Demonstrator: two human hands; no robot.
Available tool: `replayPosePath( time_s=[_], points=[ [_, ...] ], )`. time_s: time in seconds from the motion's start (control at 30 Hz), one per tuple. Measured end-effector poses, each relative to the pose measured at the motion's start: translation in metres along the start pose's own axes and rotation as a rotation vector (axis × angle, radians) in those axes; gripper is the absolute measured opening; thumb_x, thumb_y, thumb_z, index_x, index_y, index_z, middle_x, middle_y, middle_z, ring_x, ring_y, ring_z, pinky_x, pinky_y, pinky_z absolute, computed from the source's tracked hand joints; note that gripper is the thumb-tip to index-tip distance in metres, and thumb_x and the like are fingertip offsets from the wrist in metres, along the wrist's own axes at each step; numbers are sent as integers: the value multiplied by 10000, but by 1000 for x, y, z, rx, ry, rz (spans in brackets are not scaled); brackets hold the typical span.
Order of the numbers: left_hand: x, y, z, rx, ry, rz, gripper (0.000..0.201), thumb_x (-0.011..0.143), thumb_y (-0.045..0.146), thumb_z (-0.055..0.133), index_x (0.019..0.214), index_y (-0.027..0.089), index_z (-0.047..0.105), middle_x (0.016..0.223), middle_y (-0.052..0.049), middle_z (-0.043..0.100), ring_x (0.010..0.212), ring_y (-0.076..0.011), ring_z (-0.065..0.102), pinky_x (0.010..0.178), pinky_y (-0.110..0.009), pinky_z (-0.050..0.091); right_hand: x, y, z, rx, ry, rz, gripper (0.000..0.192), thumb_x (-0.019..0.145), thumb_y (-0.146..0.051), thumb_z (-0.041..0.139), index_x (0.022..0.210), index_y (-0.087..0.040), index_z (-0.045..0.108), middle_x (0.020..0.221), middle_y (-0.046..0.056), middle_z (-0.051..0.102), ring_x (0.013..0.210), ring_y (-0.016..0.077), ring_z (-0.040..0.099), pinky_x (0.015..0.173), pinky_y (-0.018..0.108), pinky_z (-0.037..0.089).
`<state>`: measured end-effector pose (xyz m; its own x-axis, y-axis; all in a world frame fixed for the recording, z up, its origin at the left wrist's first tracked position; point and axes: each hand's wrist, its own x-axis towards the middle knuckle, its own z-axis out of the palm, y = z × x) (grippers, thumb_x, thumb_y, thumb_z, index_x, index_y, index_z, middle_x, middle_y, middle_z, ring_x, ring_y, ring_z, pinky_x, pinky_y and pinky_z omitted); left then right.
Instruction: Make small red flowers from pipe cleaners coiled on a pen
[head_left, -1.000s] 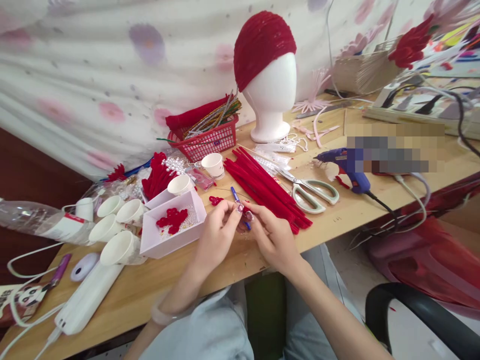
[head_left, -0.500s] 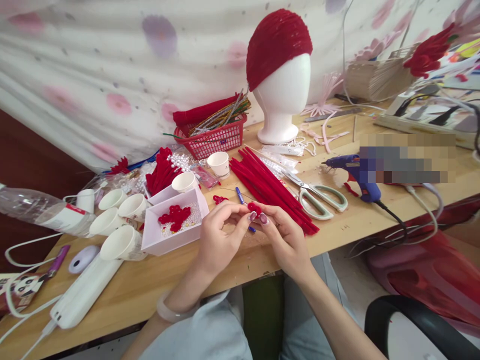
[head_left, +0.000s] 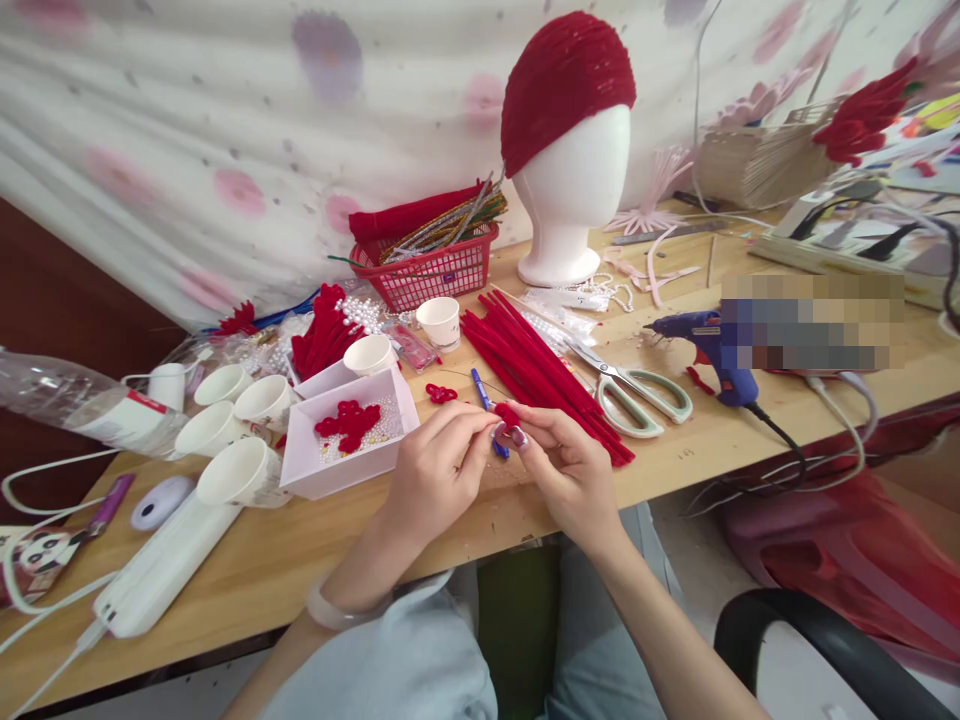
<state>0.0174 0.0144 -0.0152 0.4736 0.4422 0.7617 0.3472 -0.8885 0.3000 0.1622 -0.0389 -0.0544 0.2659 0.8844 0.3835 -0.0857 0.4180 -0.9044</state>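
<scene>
Head view: the left hand [head_left: 439, 470] and right hand [head_left: 566, 470] have drawn slightly closer to the desk [head_left: 675, 440] edge, fingertips still pinching one small red pipe-cleaner piece [head_left: 508, 415] between them, just beside the red pipe-cleaner bundle [head_left: 540, 365]; the shaping looks unfinished.

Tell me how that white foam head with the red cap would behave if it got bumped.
The foam head looks light, so it would probably slide or tip easily. Its flared base is narrower than the head and the red cap sits high, so it seems top-heavy.

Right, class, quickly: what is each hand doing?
Left hand: pinching the small red piece.
Right hand: pinching the same piece.
</scene>
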Motion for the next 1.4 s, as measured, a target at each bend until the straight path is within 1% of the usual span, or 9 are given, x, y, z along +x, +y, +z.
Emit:
replayPosePath(
  time_s=[0.37,0.53,0.67,0.73,0.83,0.97,1.07,1.23,1.4],
  points=[
    [0,2,2,40,-37,48,96,901,66,566,900,151,610,835,-74,703,809,-163,680,737,-261,567,0,-1,2,15,13,32,194,912,-319,673,1079,-232,718,989,57,807,930,212,774,847,308,638],
    [0,2,3,68,-16,-18,103,904,90,528,889,176,583,820,-46,687,766,-151,672,694,-252,565,0,-1,1,22,3,57,227,924,-348,645,1103,-232,723,995,56,798,887,222,771,830,363,644],
    [-1,0,0,230,-101,203,143,937,97,486,914,169,607,858,-57,707,780,-159,677,697,-263,548,3,-4,-2,-111,-5,39,222,948,-368,602,1034,-233,755,945,42,786,907,218,737,807,332,612],
    [-1,0,-1,325,-130,315,166,957,104,471,916,170,618,819,-42,699,725,-153,659,643,-266,514,4,-4,-3,-189,-15,40,244,949,-389,594,925,-213,761,832,36,767,815,210,719,728,304,592],
    [-1,0,-1,412,-144,386,171,955,91,483,879,153,622,743,-29,657,654,-152,608,578,-282,446,4,-3,-2,-304,29,22,286,958,-395,575,807,-194,712,684,9,690,638,166,640,585,253,512],
    [-1,4,4,482,-151,439,223,936,68,505,762,169,600,658,-3,597,578,-148,515,526,-297,374,3,-2,1,-305,92,38,312,983,-382,544,748,-192,623,640,-19,605,595,131,560,557,224,446],
    [-3,7,8,454,-166,377,255,938,74,506,715,175,577,643,1,582,594,-146,517,530,-288,373,4,-2,1,-226,50,84,357,993,-407,532,710,-193,572,612,-35,544,571,114,510,531,214,405],
    [-6,7,11,234,-216,179,309,990,134,393,745,173,577,729,-37,625,683,-148,577,605,-270,446,4,-2,1,-183,34,95,430,985,-479,529,656,-202,501,501,-69,427,448,93,389,449,220,327],
    [-3,3,9,378,-172,452,237,948,106,495,737,175,579,687,-16,596,623,-157,518,543,-304,384,3,-6,3,-169,63,137,458,950,-499,581,611,-211,475,462,-68,425,424,95,380,420,223,321]
  ],
)
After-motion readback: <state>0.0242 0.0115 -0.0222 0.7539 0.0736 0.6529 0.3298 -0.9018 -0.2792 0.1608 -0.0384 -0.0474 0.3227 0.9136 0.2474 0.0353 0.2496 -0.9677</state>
